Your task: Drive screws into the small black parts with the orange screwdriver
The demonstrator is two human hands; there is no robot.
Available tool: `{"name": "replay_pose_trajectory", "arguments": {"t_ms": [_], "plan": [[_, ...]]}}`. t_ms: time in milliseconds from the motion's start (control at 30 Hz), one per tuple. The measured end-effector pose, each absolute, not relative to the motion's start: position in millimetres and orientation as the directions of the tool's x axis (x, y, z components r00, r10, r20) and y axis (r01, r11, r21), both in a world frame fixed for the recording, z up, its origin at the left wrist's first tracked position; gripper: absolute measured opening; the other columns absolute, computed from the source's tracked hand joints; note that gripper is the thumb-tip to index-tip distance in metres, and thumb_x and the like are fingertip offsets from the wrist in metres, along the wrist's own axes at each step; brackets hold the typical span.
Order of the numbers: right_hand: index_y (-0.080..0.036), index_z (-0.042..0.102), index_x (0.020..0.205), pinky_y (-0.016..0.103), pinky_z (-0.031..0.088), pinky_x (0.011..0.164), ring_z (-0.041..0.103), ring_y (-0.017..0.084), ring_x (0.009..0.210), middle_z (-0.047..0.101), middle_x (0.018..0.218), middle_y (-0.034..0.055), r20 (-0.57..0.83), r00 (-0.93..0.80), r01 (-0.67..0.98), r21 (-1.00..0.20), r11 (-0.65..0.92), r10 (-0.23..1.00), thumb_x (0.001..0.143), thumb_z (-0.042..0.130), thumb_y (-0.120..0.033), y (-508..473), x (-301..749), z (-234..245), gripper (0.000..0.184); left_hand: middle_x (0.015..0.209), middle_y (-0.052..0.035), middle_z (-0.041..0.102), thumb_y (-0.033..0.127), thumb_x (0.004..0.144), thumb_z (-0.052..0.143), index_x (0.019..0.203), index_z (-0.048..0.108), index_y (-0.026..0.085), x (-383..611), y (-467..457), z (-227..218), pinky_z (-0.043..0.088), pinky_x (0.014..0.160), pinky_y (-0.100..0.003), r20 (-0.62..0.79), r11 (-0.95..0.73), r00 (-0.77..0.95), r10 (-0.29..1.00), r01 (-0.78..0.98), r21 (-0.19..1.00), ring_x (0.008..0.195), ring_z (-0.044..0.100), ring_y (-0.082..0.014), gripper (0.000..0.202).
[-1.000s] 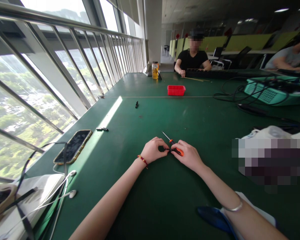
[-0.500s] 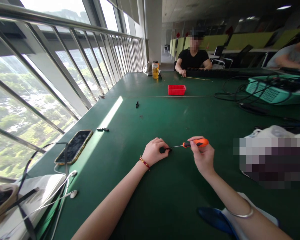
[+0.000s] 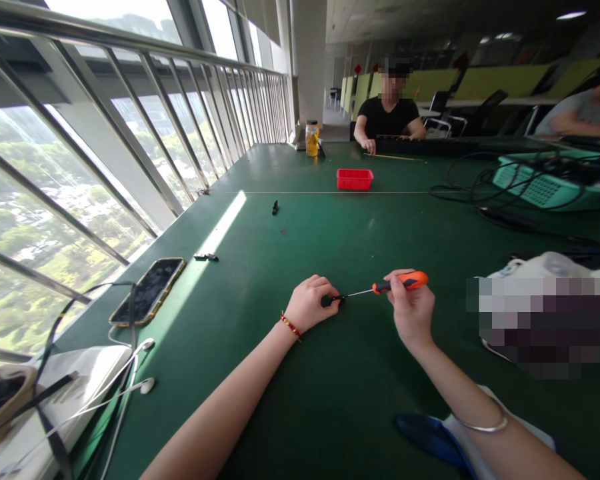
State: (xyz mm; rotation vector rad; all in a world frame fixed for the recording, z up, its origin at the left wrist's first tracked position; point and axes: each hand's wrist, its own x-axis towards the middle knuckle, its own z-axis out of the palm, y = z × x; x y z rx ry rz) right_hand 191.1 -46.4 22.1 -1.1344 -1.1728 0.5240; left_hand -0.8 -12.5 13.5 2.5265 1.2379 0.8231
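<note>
My left hand (image 3: pixel 310 303) rests on the green table (image 3: pixel 300 373) with its fingers closed around a small black part (image 3: pixel 327 301). My right hand (image 3: pixel 411 308) grips an orange-handled screwdriver (image 3: pixel 399 282) and holds it nearly level. The thin metal shaft points left and its tip meets the black part at my left fingertips. A red bead bracelet is on my left wrist and a silver bangle on my right wrist.
A phone (image 3: pixel 149 291), white earphones (image 3: pixel 143 365) and a black strap lie at the left edge. Small black parts (image 3: pixel 206 257) (image 3: pixel 275 207) and a red tray (image 3: pixel 355 179) sit farther off. Cables and a teal device (image 3: pixel 545 183) are on the right. A person in black (image 3: pixel 387 117) sits at the far end.
My right hand swung the screwdriver from lying across the part to a level hold on the right, tip against the part. It has since drifted slightly right. My left hand stayed put.
</note>
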Motion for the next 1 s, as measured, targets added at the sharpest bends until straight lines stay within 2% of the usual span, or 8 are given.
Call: {"name": "replay_pose_trajectory", "arguments": {"t_ms": [333,533,600,667,767,833,900,1000], "plan": [[-0.020,0.055,0.074,0.025,0.041,0.048,0.050,0.011,0.054,0.056,0.070,0.0003,0.452,0.310,0.222,-0.890,0.399,0.836,0.080,0.056,-0.039,-47,192,25,0.020,0.078,-0.0010,0.067,0.021,0.073,0.058,0.074,0.065,0.019,-1,-10,10,0.049,0.071,-0.027,0.426,-0.662,0.512,0.746,0.640,0.390,0.077,0.057,-0.0155,0.007],[-0.019,0.052,0.060,0.025,0.035,0.048,0.045,0.011,0.049,0.050,0.056,-0.0007,0.442,0.143,0.334,-0.864,0.377,0.886,0.086,0.040,-0.045,-45,191,47,0.039,0.077,-0.0008,0.066,0.020,0.072,0.058,0.072,0.064,0.019,-1,-9,10,0.049,0.070,-0.027,0.443,-0.672,0.512,0.736,0.634,0.383,0.075,0.057,-0.0152,0.006],[-0.020,0.050,0.062,0.025,0.036,0.053,0.046,0.012,0.051,0.048,0.055,-0.0016,0.421,0.086,0.409,-0.841,0.354,0.903,0.085,0.041,-0.044,-41,189,60,0.035,0.076,-0.0007,0.066,0.019,0.071,0.058,0.072,0.064,0.019,-2,-9,10,0.049,0.070,-0.027,0.444,-0.670,0.509,0.737,0.635,0.385,0.075,0.057,-0.0153,0.006],[-0.021,0.049,0.074,0.025,0.035,0.051,0.045,0.012,0.050,0.048,0.058,-0.0034,0.389,0.070,0.485,-0.818,0.309,0.919,0.080,0.048,-0.040,-36,188,75,0.020,0.076,-0.0007,0.066,0.019,0.071,0.059,0.072,0.064,0.019,-2,-9,10,0.049,0.070,-0.027,0.439,-0.665,0.506,0.743,0.637,0.390,0.075,0.057,-0.0154,0.006],[-0.024,0.045,0.087,0.024,0.033,0.048,0.047,0.012,0.049,0.050,0.063,-0.0050,0.341,0.042,0.644,-0.728,0.236,0.939,0.071,0.055,-0.033,-31,187,96,0.021,0.076,-0.0009,0.066,0.019,0.071,0.059,0.072,0.064,0.019,-2,-9,9,0.049,0.071,-0.026,0.433,-0.656,0.499,0.751,0.637,0.405,0.075,0.057,-0.0152,0.006],[-0.025,0.046,0.084,0.023,0.032,0.048,0.048,0.012,0.052,0.053,0.064,-0.0047,0.314,-0.056,0.754,-0.608,0.246,0.948,0.069,0.055,-0.031,-30,186,107,0.018,0.076,-0.0007,0.066,0.020,0.071,0.059,0.072,0.064,0.019,-2,-8,8,0.049,0.071,-0.026,0.432,-0.655,0.497,0.752,0.635,0.410,0.075,0.057,-0.0151,0.006],[-0.025,0.049,0.079,0.023,0.029,0.048,0.048,0.013,0.051,0.053,0.060,-0.0043,0.281,-0.105,0.823,-0.514,0.242,0.954,0.074,0.051,-0.038,-29,184,116,0.014,0.076,-0.0005,0.066,0.020,0.071,0.059,0.072,0.064,0.019,-2,-8,8,0.049,0.071,-0.026,0.433,-0.654,0.496,0.753,0.634,0.412,0.075,0.057,-0.0152,0.006],[-0.023,0.051,0.067,0.025,0.028,0.048,0.048,0.015,0.051,0.052,0.054,-0.0012,0.259,-0.068,0.856,-0.481,0.189,0.964,0.085,0.033,-0.049,-27,180,124,0.036,0.076,-0.0001,0.066,0.020,0.071,0.059,0.072,0.065,0.019,-3,-8,8,0.049,0.071,-0.026,0.431,-0.650,0.492,0.756,0.636,0.414,0.075,0.057,-0.0153,0.006]]}}
